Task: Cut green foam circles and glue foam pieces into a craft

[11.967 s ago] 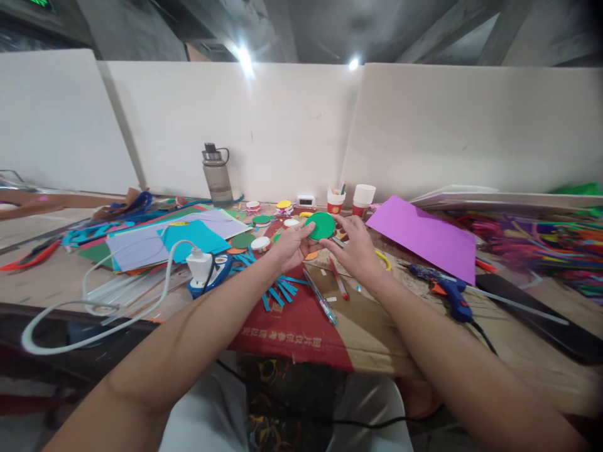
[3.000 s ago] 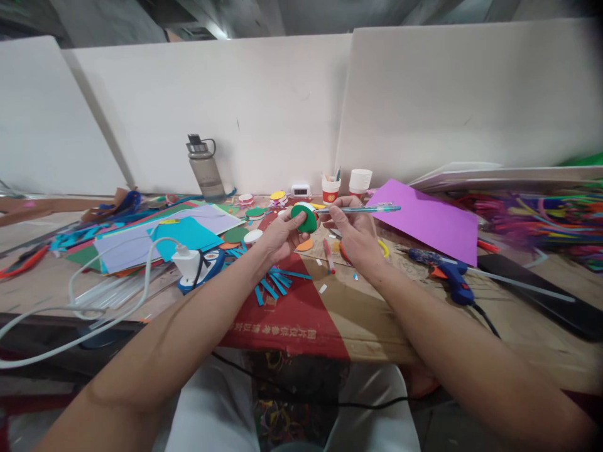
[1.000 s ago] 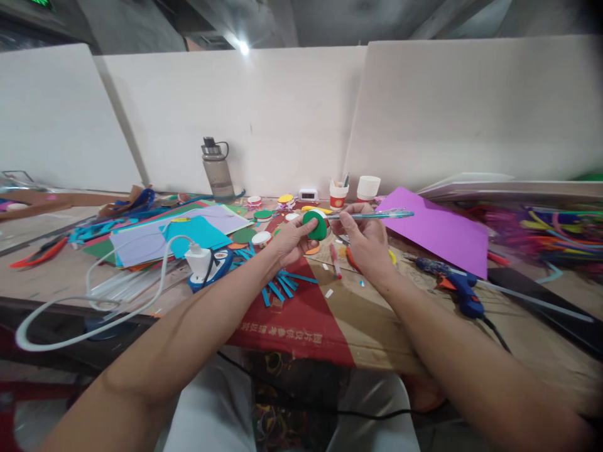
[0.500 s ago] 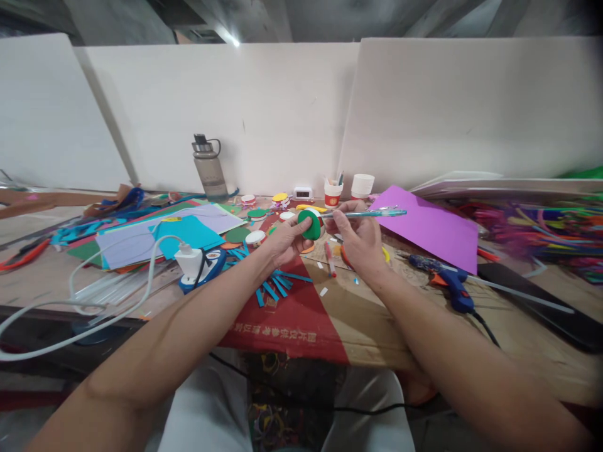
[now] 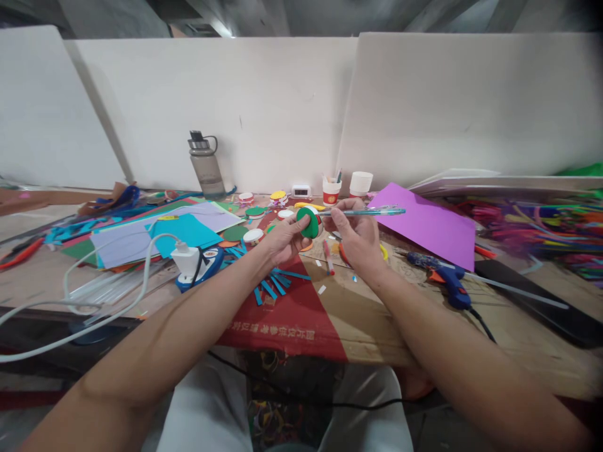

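Between the thumb and fingers of my left hand (image 5: 288, 242) is a small round craft piece (image 5: 307, 224) with a green disc face and a white and red edge. My right hand (image 5: 355, 232) pinches a clear pen with a teal tip end (image 5: 384, 211), held level. The pen's left end reaches the edge of the round piece; whether it touches cannot be made out. Below the hands lie a red pen (image 5: 328, 257) and blue paper strips (image 5: 277, 285). Yellow-and-orange scissor handles (image 5: 384, 252) show partly behind my right hand.
A blue glue gun (image 5: 455, 285) with a long glue stick lies at right, near purple paper (image 5: 426, 223). At left are a power strip (image 5: 200, 267) with a white cable and coloured sheets (image 5: 181, 235). A bottle (image 5: 206, 166) and paper cups (image 5: 331, 190) stand at the back.
The view has shifted slightly. My hands keep nearly the same pose, with the pen still at the edge of the round piece.
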`<state>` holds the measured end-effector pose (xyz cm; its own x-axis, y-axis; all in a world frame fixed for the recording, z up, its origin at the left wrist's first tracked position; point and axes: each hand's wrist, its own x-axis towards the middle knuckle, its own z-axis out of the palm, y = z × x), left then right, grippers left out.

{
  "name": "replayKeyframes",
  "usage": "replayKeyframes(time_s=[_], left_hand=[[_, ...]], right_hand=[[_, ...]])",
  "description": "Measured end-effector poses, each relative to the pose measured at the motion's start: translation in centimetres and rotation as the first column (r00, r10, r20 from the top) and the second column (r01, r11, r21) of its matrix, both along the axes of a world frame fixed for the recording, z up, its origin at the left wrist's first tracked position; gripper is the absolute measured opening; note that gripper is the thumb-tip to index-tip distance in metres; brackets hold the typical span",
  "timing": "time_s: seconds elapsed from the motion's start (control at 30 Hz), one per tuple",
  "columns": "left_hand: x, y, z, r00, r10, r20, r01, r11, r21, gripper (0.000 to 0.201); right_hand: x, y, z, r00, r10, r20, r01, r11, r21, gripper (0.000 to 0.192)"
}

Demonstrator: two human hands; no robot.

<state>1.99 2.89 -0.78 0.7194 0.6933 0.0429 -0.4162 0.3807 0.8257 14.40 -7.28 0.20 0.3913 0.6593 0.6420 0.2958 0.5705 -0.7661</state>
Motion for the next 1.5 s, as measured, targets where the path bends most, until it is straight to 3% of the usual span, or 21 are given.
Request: replayKeyframes(time_s=[0.53,0.8,1.5], left_hand=[[0.0,0.3,-0.1,0.999,-0.043,-0.002,0.043,0.999,-0.008,0.015],[0.0,0.1,0.5,0.998,0.042,0.039,-0.04,0.998,-0.055,0.005],[0.1,0.0,0.8,0.997,0.058,0.049,-0.056,0.997,-0.044,0.011]], right_hand=[[0.2,0.0,0.1,1.0,-0.031,-0.005,0.031,0.999,-0.03,0.021],[0.2,-0.1,0.2,0.999,-0.015,-0.034,0.015,1.0,0.003,0.026],[0.3,-0.2,0.0,0.986,-0.077,0.15,0.08,0.997,-0.011,0.022]])
